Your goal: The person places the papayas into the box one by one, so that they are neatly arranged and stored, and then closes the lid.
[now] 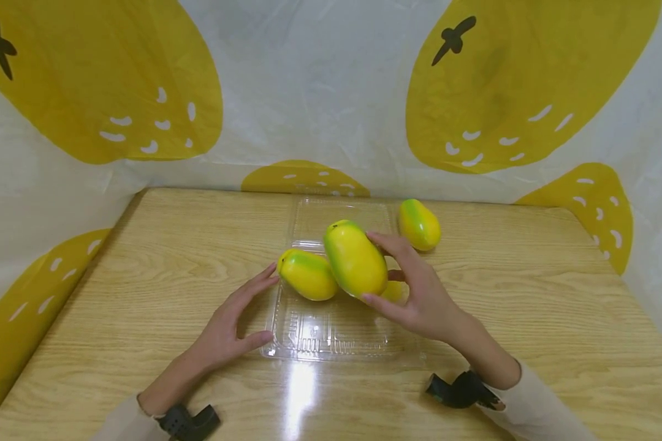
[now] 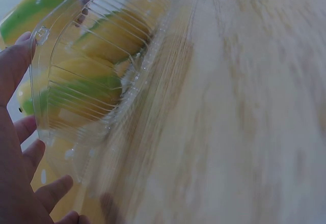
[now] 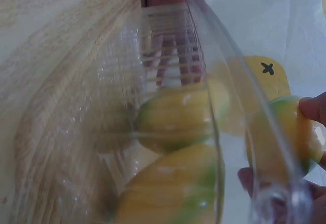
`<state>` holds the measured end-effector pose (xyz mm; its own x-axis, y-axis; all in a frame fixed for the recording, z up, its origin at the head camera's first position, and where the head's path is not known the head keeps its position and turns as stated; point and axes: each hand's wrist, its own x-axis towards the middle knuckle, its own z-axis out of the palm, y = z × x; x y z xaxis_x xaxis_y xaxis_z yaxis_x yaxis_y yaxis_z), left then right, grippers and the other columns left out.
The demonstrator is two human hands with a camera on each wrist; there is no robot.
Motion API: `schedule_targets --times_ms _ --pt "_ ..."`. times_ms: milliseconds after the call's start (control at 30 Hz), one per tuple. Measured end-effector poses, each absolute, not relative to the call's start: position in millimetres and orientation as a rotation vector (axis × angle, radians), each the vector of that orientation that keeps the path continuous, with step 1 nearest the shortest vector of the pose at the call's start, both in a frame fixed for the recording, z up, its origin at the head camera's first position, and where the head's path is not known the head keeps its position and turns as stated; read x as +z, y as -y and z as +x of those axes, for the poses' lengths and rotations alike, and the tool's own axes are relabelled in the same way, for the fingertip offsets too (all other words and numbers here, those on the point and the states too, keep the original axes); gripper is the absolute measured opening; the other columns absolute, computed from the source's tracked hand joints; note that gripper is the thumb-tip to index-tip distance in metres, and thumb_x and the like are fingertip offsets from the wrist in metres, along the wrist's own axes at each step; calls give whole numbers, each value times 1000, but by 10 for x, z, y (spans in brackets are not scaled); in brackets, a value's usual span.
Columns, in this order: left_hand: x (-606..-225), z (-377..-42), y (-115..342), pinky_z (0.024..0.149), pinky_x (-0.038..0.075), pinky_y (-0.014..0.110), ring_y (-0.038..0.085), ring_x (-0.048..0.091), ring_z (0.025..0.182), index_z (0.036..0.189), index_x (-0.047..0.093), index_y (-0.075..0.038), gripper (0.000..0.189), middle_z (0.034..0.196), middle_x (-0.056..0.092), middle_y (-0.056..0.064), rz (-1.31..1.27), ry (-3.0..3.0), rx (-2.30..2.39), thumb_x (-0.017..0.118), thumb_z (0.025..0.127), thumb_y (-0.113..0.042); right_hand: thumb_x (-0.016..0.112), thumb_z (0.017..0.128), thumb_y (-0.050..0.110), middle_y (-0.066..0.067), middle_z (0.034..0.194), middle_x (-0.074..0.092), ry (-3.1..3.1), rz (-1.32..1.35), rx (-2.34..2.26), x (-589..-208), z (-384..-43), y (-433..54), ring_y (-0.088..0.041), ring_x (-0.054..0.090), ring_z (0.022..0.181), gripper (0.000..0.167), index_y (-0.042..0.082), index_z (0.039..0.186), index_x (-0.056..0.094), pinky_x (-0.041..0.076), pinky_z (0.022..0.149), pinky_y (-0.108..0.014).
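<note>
A yellow-green mango (image 1: pixel 357 258) is held in my right hand (image 1: pixel 425 300), thumb on its near side and fingers on its far side, above a clear plastic clamshell box (image 1: pixel 358 331). Inside the box lies one mango (image 1: pixel 308 275) on the left; another mango (image 1: pixel 395 292) on the right is partly hidden by the right hand. My left hand (image 1: pixel 228 324) is at the box's left side, fingers spread and thumb apart, fingertips near the left mango's end. Through the clear wall, the left wrist view shows two mangoes (image 2: pixel 76 91) side by side.
The hinged clear lid (image 1: pixel 342 214) lies folded back toward the rear of the wooden table (image 1: pixel 171 257). One more mango (image 1: pixel 419 225) rests on the table at the lid's right. A white cloth with yellow fruit prints (image 1: pixel 314 92) hangs behind the table.
</note>
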<state>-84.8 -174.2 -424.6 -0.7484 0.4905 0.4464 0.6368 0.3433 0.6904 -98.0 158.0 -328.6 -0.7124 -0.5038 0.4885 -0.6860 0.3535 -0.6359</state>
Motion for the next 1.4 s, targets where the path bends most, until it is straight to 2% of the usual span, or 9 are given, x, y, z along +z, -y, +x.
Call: schedule_targets --times_ms 167,333,433,567,700,800,1400 --pt "-4251 -847 1746 112 23 45 29 28 139 146 38 -11 76 155 27 10 -1038 2432 -1372 69 84 -44 77 80 17 -9 139 43 2412 1113 1277 -3291 -941 -1531 -26 47 122 77 8 144 36 56 75 -33" --pt "-4248 -848 1745 112 23 43 29 28 140 146 38 -11 76 155 27 10 -1038 2432 -1373 68 85 -45 66 88 41 -10 139 43 2389 1156 1239 -3321 -925 -1499 -26 46 123 72 8 144 36 56 76 -35" --pt "-4246 -848 1741 113 22 39 29 28 139 146 39 -11 76 155 27 11 -1044 2423 -1381 68 85 -46 64 88 45 -10 140 43 2395 1173 1233 -3340 -913 -1479 -25 45 123 72 9 144 37 56 76 -35" --pt "-4247 -851 1739 113 21 37 30 28 139 145 39 -10 76 154 28 12 -1049 2414 -1384 67 85 -47 63 89 46 -9 141 42 2410 1198 1217 -3351 -896 -1448 -25 44 124 72 9 144 36 54 82 -34" --pt "-4248 -851 1742 113 21 38 29 28 139 145 39 -10 76 154 28 12 -1044 2417 -1383 66 85 -48 66 88 43 -10 141 42 2387 1245 1159 -3365 -887 -1414 -26 42 127 72 6 143 37 43 100 -39" --pt "-4247 -850 1741 113 21 37 30 28 139 145 39 -10 76 154 27 11 -1046 2414 -1390 67 85 -47 68 87 38 -11 140 43 2359 1285 1135 -3393 -887 -1386 -27 42 127 72 4 142 38 35 107 -41" --pt "-4242 -849 1742 113 22 38 29 28 140 146 38 -11 76 155 27 10 -1038 2430 -1391 70 84 -42 68 88 36 -8 141 43 2393 1409 977 -3565 -853 -1253 -24 41 127 70 8 143 38 35 106 -41"
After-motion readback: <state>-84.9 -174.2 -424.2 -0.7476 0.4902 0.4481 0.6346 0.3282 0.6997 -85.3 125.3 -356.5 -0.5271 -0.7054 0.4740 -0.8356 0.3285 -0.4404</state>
